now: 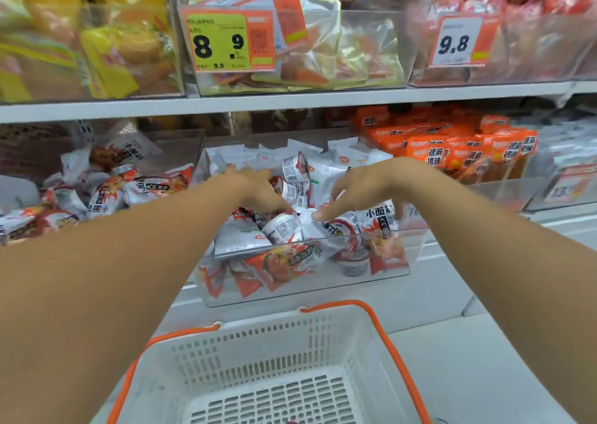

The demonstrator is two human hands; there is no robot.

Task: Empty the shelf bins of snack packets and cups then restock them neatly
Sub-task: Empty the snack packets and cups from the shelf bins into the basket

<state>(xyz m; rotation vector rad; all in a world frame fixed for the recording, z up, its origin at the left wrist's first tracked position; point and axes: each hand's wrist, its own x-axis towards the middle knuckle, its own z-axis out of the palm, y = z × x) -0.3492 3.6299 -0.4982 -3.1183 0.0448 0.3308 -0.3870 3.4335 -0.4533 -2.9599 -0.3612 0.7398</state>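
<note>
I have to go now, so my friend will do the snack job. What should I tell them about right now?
Left hand: reaching into the clear middle bin, fingers on a small cup; whether it grips it is unclear.
Right hand: open, fingers spread over the packets in the same bin.
The bin is full of mixed white-and-red packets and cups. The white basket with orange handles sits just below it, looking nearly empty.
Done: almost nothing emptied yet.
Left: empty this bin and the messy bin to its left into the basket, then restock neatly.
</note>
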